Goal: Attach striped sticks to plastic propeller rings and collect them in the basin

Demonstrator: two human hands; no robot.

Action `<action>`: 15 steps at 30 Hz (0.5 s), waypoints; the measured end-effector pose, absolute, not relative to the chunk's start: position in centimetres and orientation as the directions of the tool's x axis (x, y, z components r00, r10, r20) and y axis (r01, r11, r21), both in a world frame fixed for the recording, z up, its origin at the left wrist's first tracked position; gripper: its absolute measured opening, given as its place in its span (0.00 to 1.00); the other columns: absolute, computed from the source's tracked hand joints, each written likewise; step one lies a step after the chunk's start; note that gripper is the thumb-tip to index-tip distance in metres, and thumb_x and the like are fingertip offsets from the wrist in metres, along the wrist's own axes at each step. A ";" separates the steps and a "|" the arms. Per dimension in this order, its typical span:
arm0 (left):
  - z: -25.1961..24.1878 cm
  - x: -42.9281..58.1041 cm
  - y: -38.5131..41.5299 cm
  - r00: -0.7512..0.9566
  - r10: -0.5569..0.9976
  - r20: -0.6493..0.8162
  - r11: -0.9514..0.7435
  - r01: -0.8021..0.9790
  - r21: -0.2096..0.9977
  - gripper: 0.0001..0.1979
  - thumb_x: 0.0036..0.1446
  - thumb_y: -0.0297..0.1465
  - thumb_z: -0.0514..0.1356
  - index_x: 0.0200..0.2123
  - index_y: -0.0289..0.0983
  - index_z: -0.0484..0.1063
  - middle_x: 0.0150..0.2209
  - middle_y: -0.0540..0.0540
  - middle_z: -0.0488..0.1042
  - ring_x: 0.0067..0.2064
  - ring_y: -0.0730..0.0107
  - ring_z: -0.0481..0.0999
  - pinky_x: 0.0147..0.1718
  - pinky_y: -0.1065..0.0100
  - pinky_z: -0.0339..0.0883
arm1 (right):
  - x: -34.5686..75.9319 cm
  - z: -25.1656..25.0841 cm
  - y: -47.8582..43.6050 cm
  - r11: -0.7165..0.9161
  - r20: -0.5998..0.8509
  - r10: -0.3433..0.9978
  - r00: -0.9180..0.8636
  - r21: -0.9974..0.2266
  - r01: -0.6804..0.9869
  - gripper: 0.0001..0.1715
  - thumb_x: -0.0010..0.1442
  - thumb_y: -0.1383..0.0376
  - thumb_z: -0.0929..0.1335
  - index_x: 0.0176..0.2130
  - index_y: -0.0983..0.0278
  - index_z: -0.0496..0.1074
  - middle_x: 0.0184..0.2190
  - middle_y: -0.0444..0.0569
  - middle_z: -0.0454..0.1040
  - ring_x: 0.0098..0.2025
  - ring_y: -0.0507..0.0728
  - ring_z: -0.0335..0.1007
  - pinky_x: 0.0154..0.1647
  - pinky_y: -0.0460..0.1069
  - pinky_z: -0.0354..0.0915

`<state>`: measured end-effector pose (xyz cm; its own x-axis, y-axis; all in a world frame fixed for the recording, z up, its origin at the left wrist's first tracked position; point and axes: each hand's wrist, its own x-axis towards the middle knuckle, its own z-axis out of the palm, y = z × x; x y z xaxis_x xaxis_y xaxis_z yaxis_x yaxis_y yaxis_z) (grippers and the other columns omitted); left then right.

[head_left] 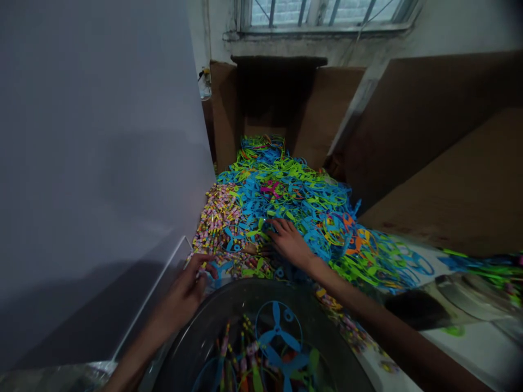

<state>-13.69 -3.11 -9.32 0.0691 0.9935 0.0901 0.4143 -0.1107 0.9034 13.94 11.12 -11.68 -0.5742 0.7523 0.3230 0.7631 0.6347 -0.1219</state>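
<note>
My left hand is at the left edge of the pile, its fingers curled and slightly blurred. A small pink and yellow piece seems to show between the fingertips, but I cannot make it out. A blue three-bladed propeller lies right beside those fingertips. Farther in, my right hand reaches over the heap of blue and green ringed propellers, fingers stretched out and touching it near a green propeller. Small pink and yellow striped pieces are heaped to the left.
A dark round tub in front of me holds blue propellers and striped sticks. Open cardboard boxes stand behind the heap. A large pale panel rises on the left. A clear plastic container lies at right. A barred window is above.
</note>
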 end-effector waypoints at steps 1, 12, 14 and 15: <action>-9.5 -13.8 -3.2 0.055 0.996 0.071 -0.087 0.385 0.919 0.14 0.65 0.40 0.51 0.49 0.40 0.64 0.41 0.46 0.73 0.29 0.70 0.68 0.30 0.68 0.65 | 14.1 -11.6 11.4 0.643 0.343 0.746 -0.571 -0.149 0.751 0.12 0.62 0.71 0.68 0.45 0.64 0.77 0.61 0.58 0.69 0.64 0.69 0.59 0.65 0.63 0.55; -6.9 -11.0 -1.3 -0.037 0.994 0.103 -0.074 0.469 0.880 0.20 0.63 0.47 0.56 0.49 0.40 0.71 0.40 0.45 0.77 0.42 0.57 0.76 0.42 0.62 0.66 | 13.0 -7.5 6.2 0.435 0.373 0.900 -0.224 -0.756 0.489 0.32 0.69 0.46 0.58 0.40 0.65 0.79 0.31 0.50 0.80 0.33 0.60 0.78 0.35 0.53 0.74; -6.5 -10.2 -0.9 -0.003 0.995 0.101 -0.089 0.453 0.887 0.21 0.63 0.47 0.56 0.50 0.39 0.70 0.40 0.44 0.77 0.42 0.57 0.75 0.42 0.61 0.66 | 12.7 -6.7 4.3 0.250 0.190 0.944 -0.269 -0.945 0.212 0.29 0.65 0.44 0.63 0.38 0.63 0.79 0.33 0.49 0.81 0.32 0.59 0.77 0.34 0.52 0.75; -6.4 -9.8 -0.7 0.023 0.994 0.111 -0.110 0.441 0.891 0.20 0.64 0.47 0.55 0.48 0.38 0.71 0.39 0.44 0.77 0.42 0.58 0.75 0.42 0.62 0.66 | 12.5 -6.4 3.4 0.134 0.102 0.946 -0.308 -0.987 0.084 0.26 0.63 0.44 0.65 0.38 0.62 0.80 0.34 0.49 0.81 0.33 0.59 0.77 0.35 0.53 0.75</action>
<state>-9.84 -0.75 -6.42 0.0228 0.9935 0.1114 0.4409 -0.1100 0.8908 12.54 3.41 -6.36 -0.3084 0.9457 0.1022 0.0844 0.1343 -0.9873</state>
